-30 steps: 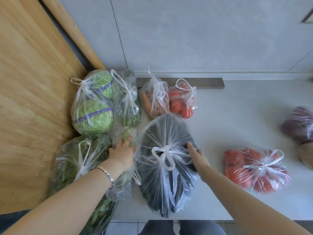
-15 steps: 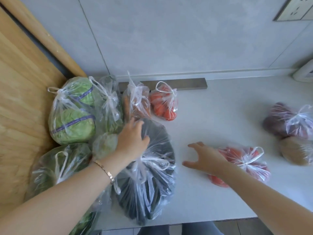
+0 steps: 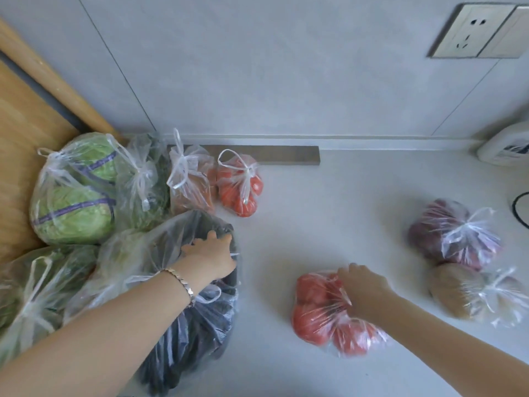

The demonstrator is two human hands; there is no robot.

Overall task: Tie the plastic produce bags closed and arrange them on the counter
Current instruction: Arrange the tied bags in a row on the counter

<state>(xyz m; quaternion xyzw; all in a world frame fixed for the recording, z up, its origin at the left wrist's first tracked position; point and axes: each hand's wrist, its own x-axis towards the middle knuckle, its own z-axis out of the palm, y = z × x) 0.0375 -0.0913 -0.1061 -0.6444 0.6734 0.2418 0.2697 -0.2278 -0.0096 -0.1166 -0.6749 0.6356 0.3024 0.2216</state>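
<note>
My left hand (image 3: 213, 257) lies flat on top of the large tied bag of dark eggplants (image 3: 197, 319) at the counter's front left, fingers spread. My right hand (image 3: 362, 286) rests on the tied bag of large tomatoes (image 3: 320, 310) in the middle front, fingers curled over its top. Whether it grips the plastic is unclear. Tied bags stand along the left and back: two cabbages (image 3: 74, 193), dark greens (image 3: 143, 181), carrots (image 3: 191, 181) and small tomatoes (image 3: 240, 184). A bag of leafy greens (image 3: 37, 282) sits at the front left.
At the right lie a tied bag of purple produce (image 3: 455, 233) and a tied bag of potatoes (image 3: 472, 293). A wooden panel (image 3: 20, 144) bounds the left side. On the grey wall is a socket (image 3: 472, 30). A white appliance (image 3: 506, 147) and a black cord (image 3: 518, 207) sit far right.
My right hand left the eggplant bag, moved right and came down on the large tomato bag. My left hand shifted from the greens onto the top of the eggplant bag.
</note>
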